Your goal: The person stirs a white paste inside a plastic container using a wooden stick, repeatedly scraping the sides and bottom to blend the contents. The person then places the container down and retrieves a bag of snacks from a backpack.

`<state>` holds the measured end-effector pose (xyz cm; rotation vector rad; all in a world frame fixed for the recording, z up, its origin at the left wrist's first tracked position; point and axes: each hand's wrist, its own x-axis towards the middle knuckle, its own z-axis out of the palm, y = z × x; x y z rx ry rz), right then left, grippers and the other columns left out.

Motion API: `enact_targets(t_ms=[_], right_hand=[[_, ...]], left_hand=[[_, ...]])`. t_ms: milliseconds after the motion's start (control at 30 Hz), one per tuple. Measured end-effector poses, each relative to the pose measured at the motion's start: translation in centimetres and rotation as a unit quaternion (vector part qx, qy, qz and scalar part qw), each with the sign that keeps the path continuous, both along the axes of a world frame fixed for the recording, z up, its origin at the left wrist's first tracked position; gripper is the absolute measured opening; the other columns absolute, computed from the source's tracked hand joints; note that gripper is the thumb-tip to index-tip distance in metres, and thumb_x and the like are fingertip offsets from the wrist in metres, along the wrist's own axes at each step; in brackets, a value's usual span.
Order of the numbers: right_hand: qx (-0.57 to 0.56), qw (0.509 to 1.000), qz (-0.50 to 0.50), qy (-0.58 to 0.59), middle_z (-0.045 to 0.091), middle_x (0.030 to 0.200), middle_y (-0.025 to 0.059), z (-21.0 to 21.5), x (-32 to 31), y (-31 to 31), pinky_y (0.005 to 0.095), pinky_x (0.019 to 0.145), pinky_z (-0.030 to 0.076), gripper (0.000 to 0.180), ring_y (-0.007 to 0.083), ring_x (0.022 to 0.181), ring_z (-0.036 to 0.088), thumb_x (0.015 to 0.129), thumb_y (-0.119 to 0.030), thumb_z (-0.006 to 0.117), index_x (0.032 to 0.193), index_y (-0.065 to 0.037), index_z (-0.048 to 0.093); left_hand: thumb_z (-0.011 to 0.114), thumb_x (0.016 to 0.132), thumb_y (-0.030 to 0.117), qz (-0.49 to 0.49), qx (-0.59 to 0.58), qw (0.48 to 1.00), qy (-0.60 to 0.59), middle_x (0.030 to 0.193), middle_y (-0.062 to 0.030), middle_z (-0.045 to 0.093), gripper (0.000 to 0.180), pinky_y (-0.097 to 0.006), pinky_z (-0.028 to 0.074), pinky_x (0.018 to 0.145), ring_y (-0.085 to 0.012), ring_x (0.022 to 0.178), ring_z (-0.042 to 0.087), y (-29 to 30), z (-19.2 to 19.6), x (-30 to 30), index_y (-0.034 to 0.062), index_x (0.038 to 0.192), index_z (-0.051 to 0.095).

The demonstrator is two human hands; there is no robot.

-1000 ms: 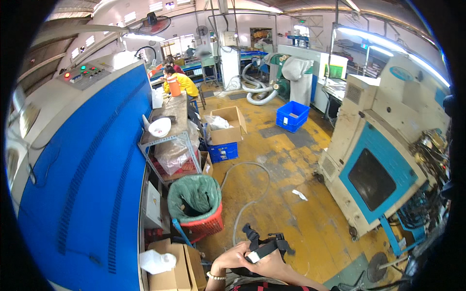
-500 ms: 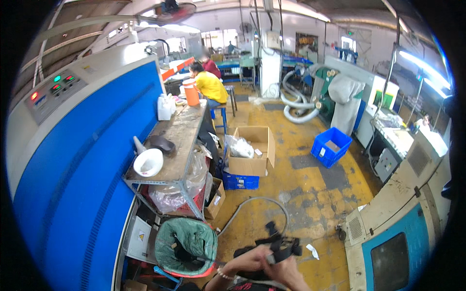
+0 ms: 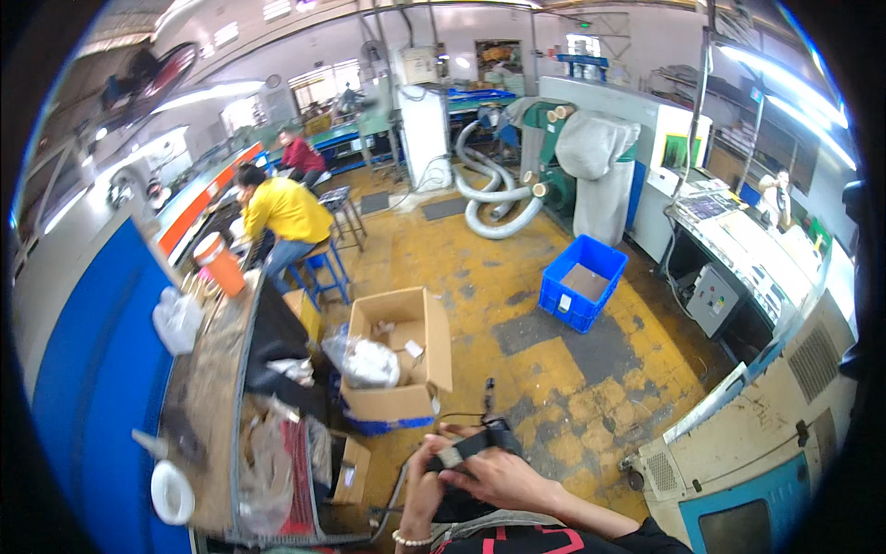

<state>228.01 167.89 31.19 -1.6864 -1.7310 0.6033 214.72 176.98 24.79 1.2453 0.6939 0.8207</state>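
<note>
In front of my body, low in the picture, I hold a bundle of black straps (image 3: 498,434). A greyish patch shows on one strap, and a loose end sticks up toward the far side. My left hand (image 3: 423,469), with a beaded bracelet at the wrist, is closed on the bundle's left side. From the right, my right hand (image 3: 501,476) grips the same straps, its fingers reaching over toward the left hand. Part of the bundle is hidden beneath both hands, and what it belongs to is unclear.
A workbench (image 3: 210,392) with a white bowl (image 3: 173,492) runs along the left. Ahead stand an open cardboard box (image 3: 429,346) and a blue crate (image 3: 581,282). A beige machine (image 3: 738,443) is at the right. A person in yellow (image 3: 286,214) sits far left.
My view has swung right and moved forward; the bench and cardboard box now appear nearer and further left. Both hands still hold the straps, now drawn in closer together.
</note>
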Motion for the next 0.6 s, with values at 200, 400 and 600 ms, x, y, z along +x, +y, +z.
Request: enact_targets(t_ms=[200,400,600], right_hand=[[0.173,0.983,0.064,0.01,0.064,0.113,0.0163,-1.9,15.7,11.8,0.0454,0.084,0.054,0.032,0.0365,0.102,0.065,0.1,-0.032,0.06,0.121,-0.008,0.064],[0.096,0.995,-0.03,-0.008,0.072,0.095,0.0088,-4.1,31.3,23.2,0.038,0.074,0.056,0.015,0.03,0.086,0.069,0.092,-0.017,0.07,0.104,-0.008,0.075],[0.091,0.981,-0.158,-0.064,0.072,0.08,0.0108,-5.4,45.7,33.8,0.0326,0.066,0.055,0.01,0.0273,0.075,0.07,0.09,-0.011,0.071,0.094,-0.004,0.077]], left_hand=[[0.06,0.101,0.018,0.183,-0.15,0.97,-0.048,0.064,0.0057,0.05,0.025,-0.024,0.024,0.048,-0.004,0.051,0.037,13.8,0.1,14.4,0.0031,0.081,0.061],[0.056,0.095,0.01,0.183,-0.141,0.969,-0.087,0.05,0.0058,0.036,0.029,-0.027,0.021,0.044,-0.0061,0.042,0.032,30.0,-1.0,25.9,0.0053,0.068,0.052],[0.064,0.092,0.004,0.191,-0.111,0.97,-0.103,0.062,0.0002,0.056,0.021,-0.023,0.021,0.045,-0.0025,0.048,0.037,43.7,1.3,35.8,0.0016,0.071,0.061]])
